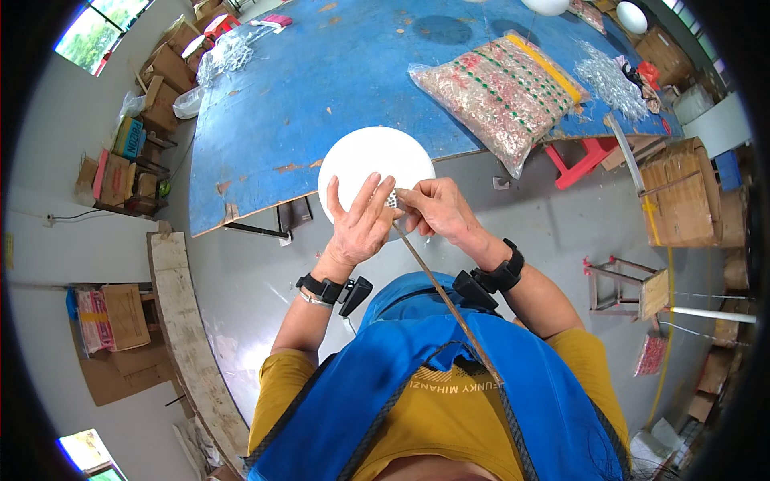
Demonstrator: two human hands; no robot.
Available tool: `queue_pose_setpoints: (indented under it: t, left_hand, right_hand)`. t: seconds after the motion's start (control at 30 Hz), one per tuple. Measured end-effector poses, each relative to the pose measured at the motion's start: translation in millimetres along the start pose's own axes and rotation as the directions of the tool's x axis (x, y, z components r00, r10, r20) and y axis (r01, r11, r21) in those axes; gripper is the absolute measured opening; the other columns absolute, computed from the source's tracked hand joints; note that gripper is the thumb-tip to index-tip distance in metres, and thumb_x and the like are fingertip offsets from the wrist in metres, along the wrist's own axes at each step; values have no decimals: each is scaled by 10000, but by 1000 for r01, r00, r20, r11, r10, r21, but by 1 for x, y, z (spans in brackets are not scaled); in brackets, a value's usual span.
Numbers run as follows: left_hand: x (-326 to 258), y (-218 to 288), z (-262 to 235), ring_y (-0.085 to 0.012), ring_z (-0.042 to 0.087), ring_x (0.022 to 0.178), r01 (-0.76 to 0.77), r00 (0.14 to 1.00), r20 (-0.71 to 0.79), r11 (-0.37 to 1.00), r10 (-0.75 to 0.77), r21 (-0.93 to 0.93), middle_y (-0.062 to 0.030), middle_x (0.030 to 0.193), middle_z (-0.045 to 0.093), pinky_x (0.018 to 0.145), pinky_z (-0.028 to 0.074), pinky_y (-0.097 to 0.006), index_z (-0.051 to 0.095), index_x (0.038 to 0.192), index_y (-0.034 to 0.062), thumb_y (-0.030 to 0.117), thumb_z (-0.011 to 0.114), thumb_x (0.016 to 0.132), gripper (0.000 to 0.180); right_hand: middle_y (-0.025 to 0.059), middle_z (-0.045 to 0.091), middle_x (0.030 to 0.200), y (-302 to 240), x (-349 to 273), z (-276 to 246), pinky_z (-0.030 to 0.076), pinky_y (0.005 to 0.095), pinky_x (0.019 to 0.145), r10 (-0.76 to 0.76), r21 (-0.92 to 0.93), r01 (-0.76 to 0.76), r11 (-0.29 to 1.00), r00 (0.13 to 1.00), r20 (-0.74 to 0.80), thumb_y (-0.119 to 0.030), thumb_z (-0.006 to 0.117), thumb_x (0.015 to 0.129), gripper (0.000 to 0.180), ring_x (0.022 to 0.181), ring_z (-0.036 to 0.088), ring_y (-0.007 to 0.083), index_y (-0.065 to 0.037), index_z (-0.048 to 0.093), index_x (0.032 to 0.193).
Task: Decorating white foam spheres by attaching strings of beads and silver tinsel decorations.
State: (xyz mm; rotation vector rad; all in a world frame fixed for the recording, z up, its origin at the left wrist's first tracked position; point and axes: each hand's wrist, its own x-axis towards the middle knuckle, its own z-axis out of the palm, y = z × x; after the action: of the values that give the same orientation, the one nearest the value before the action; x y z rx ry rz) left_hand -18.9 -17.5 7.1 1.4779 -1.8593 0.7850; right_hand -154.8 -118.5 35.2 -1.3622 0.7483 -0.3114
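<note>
A round white ball [383, 151], smooth and seemingly foam, sits in front of me at the near edge of the blue table. A thin brown rod [437, 282] runs from its near side down toward my body. My left hand [362, 222] lies against the ball with its fingers stretched out and apart. Beside its fingertips, a small strip with dark dots [392, 199] shows on the ball's surface. My right hand [439, 208] pinches at the edge of that strip, its fingers closed. The fingers partly cover the strip and the rod's upper end.
On the blue table [321, 88] lies a large clear bag of small pinkish pieces [505, 92]. More white balls [632, 18] and silvery heaps [613, 80] are at the far side. A small stool [626, 286] and cardboard boxes [682, 196] stand at right; a pale plank ledge [188, 313] is at left.
</note>
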Motion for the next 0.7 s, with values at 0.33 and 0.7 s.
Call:
queue_pose_setpoints:
  t: [0.33,0.7]
  left_hand:
    - [2,-10,-2,-191,554,1071,52,998,36,996,-49,-75,-62,995,639,1021,145,-598,499,774,118,83,569,788,80]
    - [10,-12,-2,-233,562,1052,30,998,-46,1000,-31,-8,-74,958,643,997,206,-545,492,835,110,113,554,822,64]
  right_hand:
    - [73,604,588,2,-1,2,393,183,382,-9,46,9,999,1000,12,-269,555,861,299,428,515,75,-15,580,706]
    - [62,575,549,1,-1,11,386,192,367,0,150,-5,989,999,34,-298,522,881,353,409,500,80,-22,555,663]
